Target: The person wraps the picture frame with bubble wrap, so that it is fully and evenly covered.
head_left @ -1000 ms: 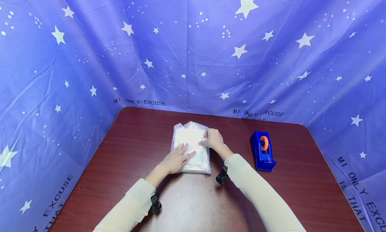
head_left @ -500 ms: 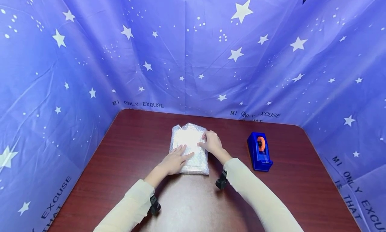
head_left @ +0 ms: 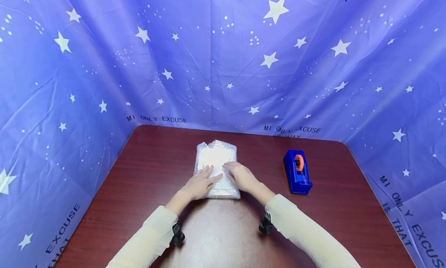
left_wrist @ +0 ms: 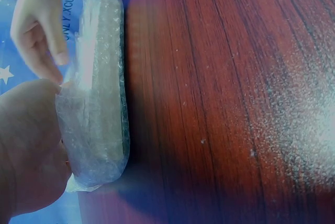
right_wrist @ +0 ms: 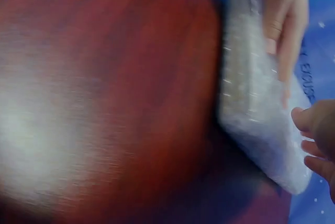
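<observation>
A flat package in bubble wrap (head_left: 224, 191) lies on the wooden table, its top glaring white under the light. My left hand (head_left: 198, 185) rests on its left part, fingers straight and thumb spread. Over the right part is my right hand (head_left: 243, 178), fingertips pointing inward close over the wrap. In the right wrist view that hand (right_wrist: 319, 135) has its thumb and fingers apart beside the bubble-wrapped package (right_wrist: 248, 82), with nothing between them. The left wrist view shows the package (left_wrist: 107, 93) edge-on, about as thick as a book; the left fingertips are hidden behind it.
A blue tape dispenser (head_left: 296, 173) with an orange-cored roll (head_left: 299, 163) stands right of the package. Starry blue cloth (head_left: 212, 59) hangs around the table (head_left: 146, 163) at the back and sides. Both cuffs carry a black camera.
My right hand has left its pinch at the package's right edge and moved inward and nearer over the top. The left hand stays in place. The head view has shifted slightly.
</observation>
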Available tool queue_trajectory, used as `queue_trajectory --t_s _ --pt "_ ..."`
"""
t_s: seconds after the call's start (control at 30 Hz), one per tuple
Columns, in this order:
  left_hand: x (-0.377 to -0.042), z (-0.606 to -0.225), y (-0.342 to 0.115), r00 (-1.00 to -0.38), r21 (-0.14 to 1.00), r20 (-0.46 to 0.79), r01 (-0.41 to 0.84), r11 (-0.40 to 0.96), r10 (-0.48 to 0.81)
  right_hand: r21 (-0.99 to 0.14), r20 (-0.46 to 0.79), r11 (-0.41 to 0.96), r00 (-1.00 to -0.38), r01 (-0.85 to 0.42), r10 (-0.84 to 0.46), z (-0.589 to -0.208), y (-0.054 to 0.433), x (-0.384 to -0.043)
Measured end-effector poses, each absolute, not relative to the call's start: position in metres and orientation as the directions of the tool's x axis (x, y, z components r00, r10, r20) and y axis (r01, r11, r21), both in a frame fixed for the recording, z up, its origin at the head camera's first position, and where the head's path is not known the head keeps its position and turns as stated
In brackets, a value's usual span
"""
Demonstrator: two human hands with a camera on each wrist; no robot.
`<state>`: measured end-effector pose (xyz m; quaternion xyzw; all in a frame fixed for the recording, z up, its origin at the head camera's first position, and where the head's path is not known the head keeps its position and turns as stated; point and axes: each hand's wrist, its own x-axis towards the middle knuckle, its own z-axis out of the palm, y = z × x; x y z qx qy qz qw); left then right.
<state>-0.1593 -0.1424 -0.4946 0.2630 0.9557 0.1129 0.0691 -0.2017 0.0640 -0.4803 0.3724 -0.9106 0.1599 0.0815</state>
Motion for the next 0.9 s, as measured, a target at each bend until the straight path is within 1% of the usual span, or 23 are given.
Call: queue_trajectory --t_s 0.07,0.1,0.27,0.37,0.5,0.67,0.8,0.9 --pt "-0.161 -0.494 -0.142 -0.852 0.248 -0.07 0.49 0.836 0.519 -0.193 0.263 0.661 -0.687 -0.725 -0.677 -0.485 0.065 -0.197" --pt "-0.161 -0.494 -0.141 -0.852 0.245 -0.069 0.49 0.836 0.52 -0.194 0.266 0.661 -0.687 -0.725 -0.676 -0.487 0.065 -0.195" --pt "-0.162 -0.494 -0.141 -0.848 0.258 -0.066 0.494 0.83 0.525 -0.235 0.275 0.683 -0.721 -0.692 -0.636 -0.497 0.067 -0.188" --pt "-0.162 -0.493 -0.142 -0.843 0.284 -0.054 0.501 0.818 0.535 -0.236 0.261 0.698 -0.736 -0.676 -0.625 -0.5 0.066 -0.186" --pt "-0.167 -0.49 -0.147 -0.848 0.317 -0.057 0.486 0.815 0.527 -0.221 0.236 0.707 -0.74 -0.672 -0.63 -0.496 0.061 -0.188" --pt "-0.176 -0.474 -0.151 -0.86 0.357 -0.042 0.463 0.812 0.509 -0.205 0.193 0.704 -0.733 -0.68 -0.652 -0.488 0.058 -0.19" --pt "-0.181 -0.47 -0.148 -0.862 0.283 -0.024 0.48 0.83 0.507 -0.2 0.185 0.706 -0.733 -0.68 -0.654 -0.488 0.061 -0.188" --pt "-0.182 -0.472 -0.144 -0.846 0.236 -0.039 0.509 0.827 0.532 -0.205 0.179 0.712 -0.741 -0.672 -0.647 -0.491 0.063 -0.185"
